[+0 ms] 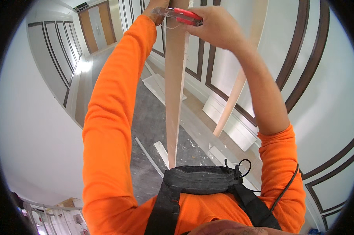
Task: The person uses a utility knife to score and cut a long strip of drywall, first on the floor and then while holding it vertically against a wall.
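A long, narrow pale board (174,78) stands upright before me, reaching from the floor to the top of the view. My right hand (220,27) is closed round a red-handled cutting tool (186,16), held across the board near its upper part. The tool's grey front end points left, towards my other hand. At the board's left edge is my left hand (157,11), fingers bent against it and partly hidden by the tool and the picture's edge. A thin pale strip (171,28) hangs just below the tool.
Loose white panel pieces (157,87) and scraps lie on the grey floor covering (145,113). A second pale plank (231,103) leans against the wall with dark trim (302,47). A thin grey rod (149,156) lies near my feet. Wooden doors (97,27) stand far left.
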Demonstrator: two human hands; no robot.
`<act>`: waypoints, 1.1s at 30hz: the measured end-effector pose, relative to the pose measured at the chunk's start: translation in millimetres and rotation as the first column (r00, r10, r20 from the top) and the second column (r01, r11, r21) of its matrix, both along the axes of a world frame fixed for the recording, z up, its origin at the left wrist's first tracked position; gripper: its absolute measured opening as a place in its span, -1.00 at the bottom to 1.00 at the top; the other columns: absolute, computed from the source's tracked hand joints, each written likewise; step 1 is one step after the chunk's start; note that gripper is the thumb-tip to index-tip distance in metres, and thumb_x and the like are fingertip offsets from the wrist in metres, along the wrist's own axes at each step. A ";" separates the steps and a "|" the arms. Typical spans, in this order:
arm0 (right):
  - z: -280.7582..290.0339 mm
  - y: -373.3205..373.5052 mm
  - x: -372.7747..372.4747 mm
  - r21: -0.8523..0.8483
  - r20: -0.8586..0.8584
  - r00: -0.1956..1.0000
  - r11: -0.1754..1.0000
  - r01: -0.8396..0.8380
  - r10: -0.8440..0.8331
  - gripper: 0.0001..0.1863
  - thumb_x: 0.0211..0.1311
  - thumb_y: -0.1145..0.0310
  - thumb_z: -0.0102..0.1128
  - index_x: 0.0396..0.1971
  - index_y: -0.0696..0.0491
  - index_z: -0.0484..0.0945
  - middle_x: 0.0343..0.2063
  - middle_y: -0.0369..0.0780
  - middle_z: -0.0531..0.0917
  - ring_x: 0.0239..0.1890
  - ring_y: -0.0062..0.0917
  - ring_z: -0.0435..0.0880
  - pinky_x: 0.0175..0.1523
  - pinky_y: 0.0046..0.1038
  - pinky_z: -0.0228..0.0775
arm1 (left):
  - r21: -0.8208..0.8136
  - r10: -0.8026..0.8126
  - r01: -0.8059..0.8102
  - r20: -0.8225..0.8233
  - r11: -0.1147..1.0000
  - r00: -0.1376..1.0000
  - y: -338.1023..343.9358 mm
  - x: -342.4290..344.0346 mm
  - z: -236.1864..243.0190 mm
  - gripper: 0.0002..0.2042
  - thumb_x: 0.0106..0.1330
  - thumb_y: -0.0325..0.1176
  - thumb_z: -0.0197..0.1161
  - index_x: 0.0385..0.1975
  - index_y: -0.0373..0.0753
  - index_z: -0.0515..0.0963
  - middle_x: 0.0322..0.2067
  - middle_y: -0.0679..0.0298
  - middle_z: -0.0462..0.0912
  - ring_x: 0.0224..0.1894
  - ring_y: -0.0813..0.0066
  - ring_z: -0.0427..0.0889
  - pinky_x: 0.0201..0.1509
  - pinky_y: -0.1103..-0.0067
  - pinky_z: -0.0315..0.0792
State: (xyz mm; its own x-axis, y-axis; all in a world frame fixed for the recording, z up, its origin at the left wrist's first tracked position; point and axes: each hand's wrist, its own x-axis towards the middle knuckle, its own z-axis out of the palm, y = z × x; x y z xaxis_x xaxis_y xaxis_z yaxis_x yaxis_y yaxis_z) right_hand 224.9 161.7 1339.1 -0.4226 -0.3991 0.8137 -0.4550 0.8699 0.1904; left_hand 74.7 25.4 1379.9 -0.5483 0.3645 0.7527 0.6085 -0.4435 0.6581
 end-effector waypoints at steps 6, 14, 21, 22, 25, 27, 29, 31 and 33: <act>7.2 -1.2 0.6 0.204 -0.110 0.993 0.977 0.060 -0.038 -0.84 0.23 0.24 0.23 -0.38 0.01 0.63 -0.58 -0.20 0.67 -0.54 -0.26 0.65 -0.41 -0.23 0.49 | 0.032 -0.011 0.009 0.049 0.999 0.999 3.1 3.4 -7.9 -0.26 0.31 0.29 0.10 0.12 -0.37 0.48 -0.03 0.14 0.59 -0.03 0.37 0.55 0.09 0.54 0.44; -111.2 6.9 15.0 -0.507 0.331 0.911 0.861 -0.048 0.246 -0.65 0.11 0.13 0.37 -0.38 0.16 0.63 -0.70 -0.16 0.50 -0.64 -0.52 0.41 -0.45 -0.47 0.31 | -0.014 0.157 -0.157 0.062 0.988 0.986 -9.2 -2.8 -27.2 -0.13 0.29 0.30 0.10 0.32 -0.40 0.23 0.28 -0.03 0.31 0.31 0.16 0.27 0.39 0.39 0.12; -87.1 -4.6 -7.4 -0.578 0.158 0.974 0.815 -0.042 0.162 -0.54 0.08 -0.01 0.40 -0.42 0.17 0.61 -0.69 -0.11 0.53 -0.60 -0.37 0.47 -0.38 -0.41 0.36 | -0.060 0.084 -0.087 -0.054 0.994 0.995 -11.9 8.0 -36.3 -0.06 0.22 0.26 0.24 0.38 -0.39 0.13 0.32 -0.03 0.26 0.38 0.12 0.20 0.43 0.38 0.09; -84.1 -5.4 -11.2 -0.560 0.166 0.978 0.828 -0.013 0.128 -0.54 0.09 -0.01 0.39 -0.42 0.17 0.61 -0.68 -0.11 0.53 -0.59 -0.37 0.50 -0.37 -0.40 0.37 | -0.069 0.062 -0.066 -0.055 0.995 0.997 -11.1 7.7 -34.3 -0.04 0.20 0.25 0.27 0.38 -0.41 0.12 0.31 -0.03 0.27 0.37 0.13 0.21 0.43 0.39 0.11; -94.8 -15.0 -1.1 -0.522 0.140 0.965 0.845 -0.117 0.220 -0.54 0.12 -0.01 0.35 -0.43 0.17 0.60 -0.65 -0.08 0.56 -0.53 -0.29 0.57 -0.34 -0.34 0.38 | -0.046 0.185 -0.185 -0.013 0.982 0.983 -11.3 -1.9 -37.6 0.01 0.15 0.26 0.31 0.37 -0.45 0.09 0.29 -0.02 0.29 0.34 0.16 0.25 0.40 0.43 0.16; -94.0 -14.2 4.9 -0.543 0.163 0.949 0.828 -0.141 0.269 -0.54 0.16 -0.02 0.30 -0.40 0.17 0.59 -0.61 -0.05 0.57 -0.49 -0.22 0.59 -0.32 -0.29 0.38 | -0.024 0.199 -0.199 0.007 0.980 0.980 -9.7 -5.0 -38.5 0.05 0.13 0.27 0.33 0.37 -0.48 0.06 0.28 -0.03 0.30 0.34 0.16 0.26 0.38 0.45 0.17; -83.4 -5.7 7.0 -0.609 0.244 0.937 0.791 -0.055 0.252 -0.52 0.21 -0.04 0.23 -0.35 0.16 0.58 -0.56 -0.02 0.59 -0.45 -0.14 0.58 -0.28 -0.26 0.38 | -0.017 0.091 -0.091 0.002 0.996 0.996 -11.2 -5.8 -38.2 0.08 0.11 0.28 0.34 0.37 -0.51 0.03 0.28 -0.05 0.29 0.34 0.15 0.26 0.38 0.47 0.17; -62.7 10.9 -2.1 -0.618 0.301 0.933 0.785 0.035 0.195 -0.51 0.35 -0.06 0.04 -0.24 0.16 0.53 -0.47 0.01 0.60 -0.38 -0.09 0.55 -0.23 -0.24 0.37 | 0.013 0.059 -0.059 0.007 0.998 0.998 -4.4 4.4 -36.3 -0.07 0.23 0.23 0.24 0.36 -0.44 0.12 0.27 0.01 0.33 0.32 0.20 0.29 0.37 0.47 0.20; -49.2 15.5 -4.2 -0.574 0.253 0.949 0.819 -0.006 0.185 -0.51 0.40 -0.05 -0.04 -0.22 0.16 0.52 -0.46 0.01 0.59 -0.36 -0.10 0.55 -0.21 -0.24 0.36 | 0.060 0.052 -0.050 -0.029 0.997 0.998 -0.7 7.2 -38.3 -0.17 0.30 0.19 0.18 0.34 -0.40 0.20 0.24 0.05 0.38 0.29 0.24 0.34 0.34 0.48 0.24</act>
